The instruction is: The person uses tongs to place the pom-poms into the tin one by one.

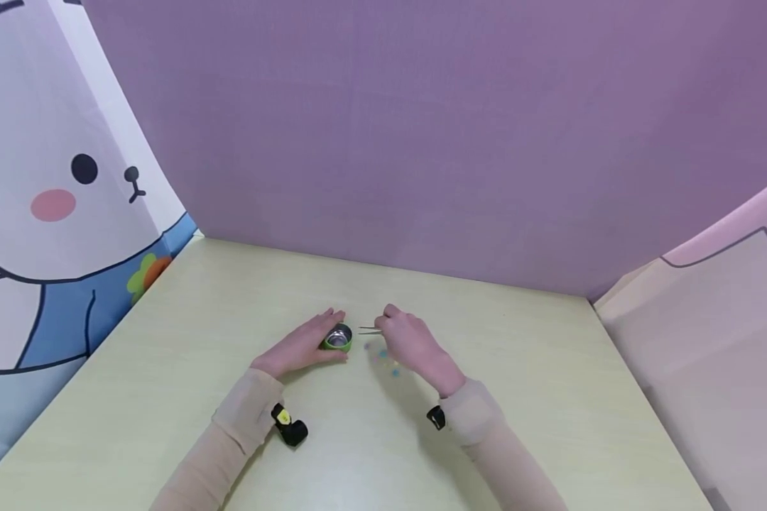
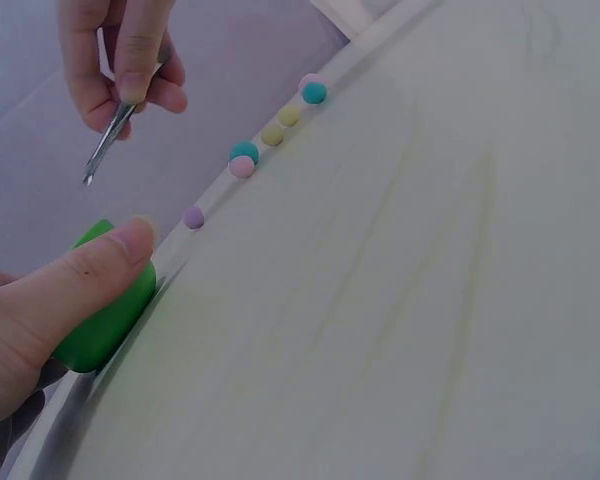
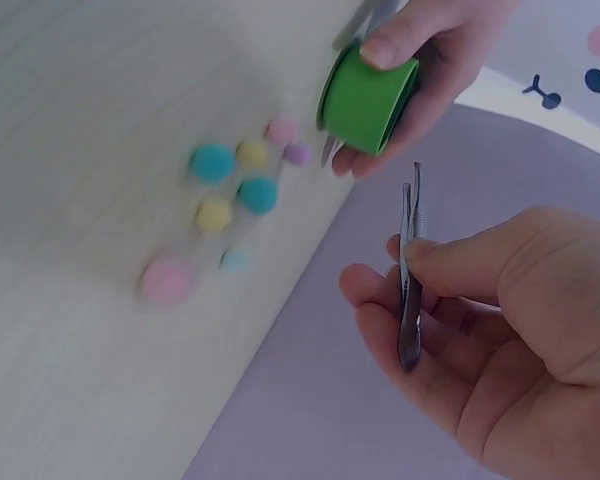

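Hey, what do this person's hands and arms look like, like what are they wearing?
The left hand and right hand are ungloved. Long, plain, pale beige-pink sleeves with broad cuffs cover the arms. A black device with a yellow patch sits by the left cuff; another black unit shows by the right.

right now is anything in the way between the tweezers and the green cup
Nothing visible: in the head view, the tweezers in the right hand point toward the green cup across an open gap. The small balls lie nearer the person, and the left hand holds the cup from its other side.
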{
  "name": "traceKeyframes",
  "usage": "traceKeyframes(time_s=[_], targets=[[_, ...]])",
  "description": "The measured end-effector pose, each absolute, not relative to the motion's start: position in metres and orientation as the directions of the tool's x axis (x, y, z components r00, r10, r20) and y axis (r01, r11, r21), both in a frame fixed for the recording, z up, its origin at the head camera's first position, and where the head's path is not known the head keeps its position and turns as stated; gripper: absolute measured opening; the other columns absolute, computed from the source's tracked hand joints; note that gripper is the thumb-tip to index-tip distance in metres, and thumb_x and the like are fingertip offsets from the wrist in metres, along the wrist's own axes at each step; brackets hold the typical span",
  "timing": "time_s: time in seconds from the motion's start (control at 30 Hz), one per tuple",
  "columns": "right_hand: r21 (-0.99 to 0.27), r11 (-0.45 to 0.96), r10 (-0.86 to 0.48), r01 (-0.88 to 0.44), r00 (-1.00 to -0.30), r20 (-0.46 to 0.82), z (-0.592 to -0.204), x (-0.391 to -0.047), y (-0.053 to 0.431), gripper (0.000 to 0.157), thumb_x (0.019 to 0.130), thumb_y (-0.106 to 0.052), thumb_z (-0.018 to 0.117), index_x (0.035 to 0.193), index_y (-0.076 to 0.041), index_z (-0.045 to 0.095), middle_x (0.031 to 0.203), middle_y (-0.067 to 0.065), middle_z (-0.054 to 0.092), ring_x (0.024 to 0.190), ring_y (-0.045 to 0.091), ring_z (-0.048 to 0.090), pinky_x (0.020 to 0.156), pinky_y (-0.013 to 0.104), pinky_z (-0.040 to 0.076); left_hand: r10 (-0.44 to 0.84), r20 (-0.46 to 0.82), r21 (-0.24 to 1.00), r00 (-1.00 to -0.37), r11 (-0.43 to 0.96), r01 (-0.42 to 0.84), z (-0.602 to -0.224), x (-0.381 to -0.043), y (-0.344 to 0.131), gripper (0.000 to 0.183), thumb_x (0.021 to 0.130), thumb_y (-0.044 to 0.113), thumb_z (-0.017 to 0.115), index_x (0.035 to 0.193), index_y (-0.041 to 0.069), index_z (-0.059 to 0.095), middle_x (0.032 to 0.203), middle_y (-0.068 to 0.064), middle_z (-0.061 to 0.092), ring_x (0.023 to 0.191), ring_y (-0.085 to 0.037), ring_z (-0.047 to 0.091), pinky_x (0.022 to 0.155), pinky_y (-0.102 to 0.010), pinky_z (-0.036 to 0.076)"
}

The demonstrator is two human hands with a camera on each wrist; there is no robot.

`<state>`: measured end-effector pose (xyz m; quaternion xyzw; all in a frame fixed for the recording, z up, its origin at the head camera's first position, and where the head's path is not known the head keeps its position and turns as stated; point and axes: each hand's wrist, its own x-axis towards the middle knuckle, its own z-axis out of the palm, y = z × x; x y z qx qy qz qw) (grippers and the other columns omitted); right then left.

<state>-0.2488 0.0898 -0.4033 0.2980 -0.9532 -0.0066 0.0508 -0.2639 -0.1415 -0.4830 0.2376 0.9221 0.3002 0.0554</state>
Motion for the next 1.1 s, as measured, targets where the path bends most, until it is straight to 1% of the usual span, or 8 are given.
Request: traceKeyframes(time_s=[0.03,0.1,0.17,0.23,0.33,0.5,0.77,1.1], targets=[[0.040,0.822,-0.568,-0.567,-0.816,0.102,-0.403,-0.248,0.093,0.027,0.087,0.006,0.067,0.111,-0.004,0.072,0.101,0.008,0.065,0.082,0.022,0.070,0.064,0.024,0.059,0.470,0.037,0.579,-0.882,0.709,0.402,-0.482,-0.263,-0.142,0.095,0.087,0.051,0.071,0.157,0.008,0.024,0.164,-0.021,0.019,0.151,-0.042,0.023,0.123,-0.060,0.023],[0.026,0.826,-0.563,-0.564,-0.819,0.114,-0.402,-0.246,0.100,0.027,0.087,0.010,0.063,0.110,-0.003,0.072,0.099,0.009,0.064,0.081,0.022,0.069,0.061,0.023,0.058,0.470,0.035,0.575,-0.882,0.713,0.402,-0.481,-0.263,-0.142,0.094,0.087,0.050,0.071,0.157,0.008,0.025,0.164,-0.022,0.019,0.151,-0.042,0.023,0.122,-0.060,0.023],[0.011,0.828,-0.558,-0.560,-0.822,0.118,-0.403,-0.243,0.108,0.029,0.083,0.013,0.066,0.108,-0.001,0.072,0.097,0.009,0.063,0.078,0.022,0.068,0.059,0.022,0.057,0.469,0.032,0.570,-0.882,0.717,0.402,-0.481,-0.261,-0.142,0.094,0.087,0.050,0.071,0.157,0.008,0.025,0.164,-0.022,0.019,0.151,-0.043,0.023,0.123,-0.060,0.023],[0.000,0.833,-0.550,-0.554,-0.827,0.114,-0.405,-0.240,0.117,0.029,0.080,0.007,0.074,0.107,0.000,0.072,0.095,0.009,0.062,0.075,0.021,0.067,0.058,0.023,0.056,0.472,0.031,0.568,-0.881,0.717,0.405,-0.481,-0.260,-0.142,0.094,0.087,0.051,0.070,0.157,0.008,0.025,0.164,-0.023,0.019,0.150,-0.044,0.023,0.122,-0.061,0.023],[0.003,0.840,-0.540,-0.543,-0.834,0.115,-0.407,-0.235,0.131,0.027,0.078,0.004,0.078,0.105,0.001,0.073,0.093,0.010,0.063,0.071,0.019,0.065,0.057,0.023,0.056,0.473,0.036,0.575,-0.880,0.711,0.406,-0.480,-0.260,-0.143,0.094,0.087,0.050,0.070,0.157,0.008,0.025,0.164,-0.023,0.019,0.150,-0.044,0.023,0.122,-0.061,0.023],[0.053,0.840,-0.543,-0.540,-0.831,0.120,-0.412,-0.225,0.151,0.016,0.087,0.007,0.068,0.100,0.001,0.074,0.090,0.011,0.064,0.065,0.017,0.062,0.051,0.021,0.053,0.467,0.039,0.571,-0.883,0.715,0.403,-0.479,-0.261,-0.144,0.093,0.087,0.049,0.071,0.157,0.008,0.025,0.164,-0.023,0.019,0.150,-0.044,0.023,0.123,-0.060,0.023],[0.072,0.831,-0.556,-0.551,-0.825,0.104,-0.418,-0.215,0.162,0.016,0.085,0.009,0.068,0.098,0.001,0.074,0.089,0.010,0.063,0.064,0.017,0.062,0.049,0.020,0.052,0.463,0.039,0.561,-0.885,0.723,0.403,-0.480,-0.262,-0.145,0.094,0.088,0.050,0.070,0.158,0.008,0.024,0.164,-0.023,0.019,0.150,-0.044,0.023,0.122,-0.061,0.024],[0.038,0.840,-0.542,-0.541,-0.837,0.072,-0.422,-0.216,0.164,0.015,0.086,0.008,0.068,0.097,0.001,0.073,0.089,0.011,0.062,0.064,0.016,0.061,0.051,0.023,0.054,0.467,0.039,0.556,-0.883,0.724,0.408,-0.477,-0.261,-0.144,0.092,0.088,0.049,0.070,0.157,0.007,0.025,0.164,-0.024,0.019,0.150,-0.045,0.023,0.122,-0.061,0.025]])
